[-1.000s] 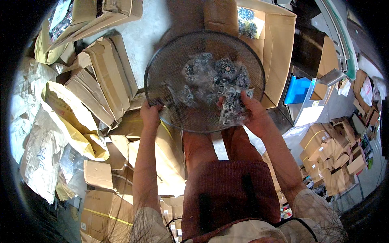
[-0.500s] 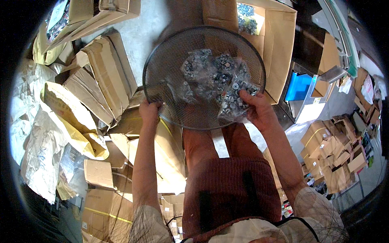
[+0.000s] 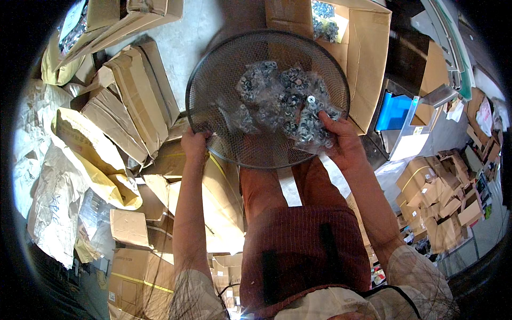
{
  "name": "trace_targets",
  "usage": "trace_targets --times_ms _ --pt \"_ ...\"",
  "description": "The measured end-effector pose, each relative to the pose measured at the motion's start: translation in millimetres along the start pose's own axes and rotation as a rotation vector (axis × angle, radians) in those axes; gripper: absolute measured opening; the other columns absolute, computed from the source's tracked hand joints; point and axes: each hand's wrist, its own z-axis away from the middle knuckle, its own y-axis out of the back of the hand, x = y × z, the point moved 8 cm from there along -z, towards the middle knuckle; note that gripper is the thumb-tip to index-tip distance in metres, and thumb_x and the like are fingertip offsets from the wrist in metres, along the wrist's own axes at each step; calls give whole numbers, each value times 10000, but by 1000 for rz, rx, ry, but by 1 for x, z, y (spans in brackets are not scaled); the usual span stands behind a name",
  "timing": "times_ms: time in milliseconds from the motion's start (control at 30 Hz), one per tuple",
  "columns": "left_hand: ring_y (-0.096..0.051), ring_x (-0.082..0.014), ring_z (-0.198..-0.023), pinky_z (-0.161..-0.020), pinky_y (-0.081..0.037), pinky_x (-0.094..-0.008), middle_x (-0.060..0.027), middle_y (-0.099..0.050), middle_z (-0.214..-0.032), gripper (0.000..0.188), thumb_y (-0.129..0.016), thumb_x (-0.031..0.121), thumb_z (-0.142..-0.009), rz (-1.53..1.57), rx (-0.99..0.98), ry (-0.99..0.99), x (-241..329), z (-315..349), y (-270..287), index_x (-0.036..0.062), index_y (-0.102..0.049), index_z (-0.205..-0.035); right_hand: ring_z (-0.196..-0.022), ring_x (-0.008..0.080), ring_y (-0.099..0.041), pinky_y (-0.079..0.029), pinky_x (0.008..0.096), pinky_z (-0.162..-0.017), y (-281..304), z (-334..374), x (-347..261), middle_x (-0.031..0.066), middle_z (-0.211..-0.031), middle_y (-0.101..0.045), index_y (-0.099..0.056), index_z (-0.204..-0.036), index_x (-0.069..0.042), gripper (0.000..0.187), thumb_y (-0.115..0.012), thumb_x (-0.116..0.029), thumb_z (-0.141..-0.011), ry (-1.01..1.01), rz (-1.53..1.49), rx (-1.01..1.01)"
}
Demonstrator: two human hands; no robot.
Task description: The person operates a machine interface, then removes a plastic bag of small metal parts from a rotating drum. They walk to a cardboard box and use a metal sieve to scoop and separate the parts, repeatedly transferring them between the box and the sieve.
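Observation:
A round black wire-mesh basket (image 3: 213, 80) is held up in front of me, over my legs. My left hand (image 3: 195, 144) is closed on its near left rim. Several clear plastic bags (image 3: 290, 85) of small silvery metal fasteners lie in the mesh, some shaped like screws with a cross head. At the near right side, my right hand (image 3: 344, 141) is closed with its thumb over a bag of fasteners (image 3: 309, 128). Its other fingers are mostly hidden, so whether they also grip the rim cannot be seen.
An open cardboard box (image 3: 368, 64) with bagged parts stands beyond the basket at the right. Folded cartons (image 3: 136, 101) and a yellow sack (image 3: 90, 154) lie at the left. A blue bin (image 3: 393, 112) is on the right, near piled cartons (image 3: 426, 186).
The basket has shifted slightly up and left in view. The bag under my right thumb has shifted and looks more crumpled, with a cross-head screw now showing at its top.

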Motion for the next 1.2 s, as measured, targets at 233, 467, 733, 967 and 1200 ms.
trace_targets --times_ms 233,467,733,967,1200 --pt "-638 -220 -786 -756 -484 -317 -94 -688 -887 298 -654 43 -654 -143 45 -15 6 2 4 19 -666 -951 -889 237 -648 -585 379 -744 -2 3 10 129 -1004 -638 -563 -1048 37 295 -623 -187 -867 -100 -8 8" --pt "-647 -230 -785 -741 -488 -331 -99 -693 -867 320 -691 124 -632 -430 105 -57 12 -2 7 22 -682 -936 -923 232 -637 -590 370 -732 -10 10 1 112 -1037 -626 -537 -1113 3 331 -618 -212 -875 -33 79 100" --pt "-642 -220 -779 -727 -493 -333 -84 -691 -876 309 -688 84 -634 -132 36 14 3 -2 1 44 -683 -941 -843 161 -651 -577 315 -687 -12 17 -10 60 -999 -638 -533 -1100 -39 302 -623 -221 -875 59 154 108" --pt "-635 -221 -772 -722 -490 -326 -88 -685 -883 318 -686 67 -644 -153 58 -36 8 -5 4 33 -673 -960 -930 178 -626 -544 371 -792 -11 15 -10 75 -1054 -622 -516 -1146 -38 294 -573 -206 -911 49 141 79" --pt "-635 -218 -783 -718 -487 -324 -84 -683 -884 302 -660 47 -668 -77 -53 -7 14 2 -5 8 -660 -967 -820 125 -612 -495 295 -682 -22 22 -15 37 -922 -640 -630 -958 -45 228 -642 -248 -855 92 95 80"
